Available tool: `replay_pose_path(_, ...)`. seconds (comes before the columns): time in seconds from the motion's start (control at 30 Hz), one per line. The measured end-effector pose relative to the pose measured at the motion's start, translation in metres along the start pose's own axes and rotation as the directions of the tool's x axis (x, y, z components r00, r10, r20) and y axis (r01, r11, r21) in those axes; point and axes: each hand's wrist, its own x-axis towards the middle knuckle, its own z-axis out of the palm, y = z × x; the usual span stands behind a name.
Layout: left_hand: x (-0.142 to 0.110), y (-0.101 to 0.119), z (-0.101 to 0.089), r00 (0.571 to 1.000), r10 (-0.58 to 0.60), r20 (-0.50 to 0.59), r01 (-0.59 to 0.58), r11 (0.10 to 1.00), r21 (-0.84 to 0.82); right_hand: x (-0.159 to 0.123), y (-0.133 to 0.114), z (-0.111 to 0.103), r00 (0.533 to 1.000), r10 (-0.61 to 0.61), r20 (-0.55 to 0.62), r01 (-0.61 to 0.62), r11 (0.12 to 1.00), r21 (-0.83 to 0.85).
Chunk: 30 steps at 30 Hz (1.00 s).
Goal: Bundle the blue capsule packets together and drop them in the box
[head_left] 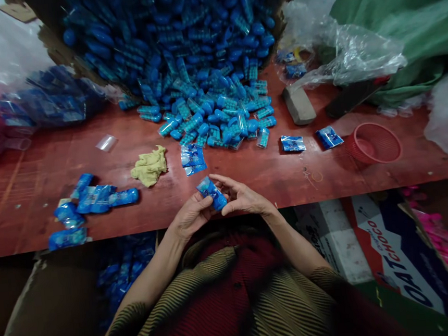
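Close to the table's front edge, my left hand [195,212] pinches a small blue printed packet [212,194] between thumb and fingers. My right hand [245,195] is curled at the packet's other side, its fingers and thumb at the packet's edge. The packet is tilted and looks filled out. Just beyond it lie flat blue printed wrappers [193,158]. Farther back spreads a heap of clear tubes [219,118] with blue caps and small blue-green pieces inside. On the left sits a group of blue wrapped tubes [95,198].
A crumpled yellow cloth [149,166] lies left of the wrappers. To the right are a grey block [299,105], two stacks of blue wrappers [292,143] and a red basket [374,144]. A large carton [52,47] of tubes stands behind. Below the table is a printed box [396,257].
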Motion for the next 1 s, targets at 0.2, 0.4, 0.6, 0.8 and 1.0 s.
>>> replay_pose_path(0.2, -0.001, -0.006, 0.008, 0.997, 0.065, -0.049, -0.066, 0.998, -0.009, 0.002, 0.006, -0.001, 1.000, 0.015, -0.021, -0.013, 0.998, 0.057)
replay_pose_path(0.4, 0.000, -0.010, 0.012, 0.989, 0.127, -0.069, -0.128, 0.992, -0.009, 0.003, 0.013, 0.004, 0.997, 0.036, -0.071, -0.028, 0.993, 0.111)
replay_pose_path(0.6, -0.015, 0.015, -0.013, 0.886, 0.298, -0.355, -0.354, 0.930, -0.103, 0.013, 0.016, 0.005, 0.992, 0.003, -0.124, -0.023, 0.988, -0.154)
replay_pose_path(0.8, -0.048, 0.051, -0.044, 0.730, 0.335, -0.595, -0.534, 0.824, -0.190, 0.041, 0.012, 0.008, 0.982, -0.062, -0.177, -0.015, 0.914, -0.404)
replay_pose_path(1.0, -0.051, 0.029, -0.033, 0.634, 0.507, -0.584, -0.409, 0.861, 0.303, 0.059, 0.010, 0.025, 0.994, -0.069, -0.086, 0.018, 0.872, -0.488)
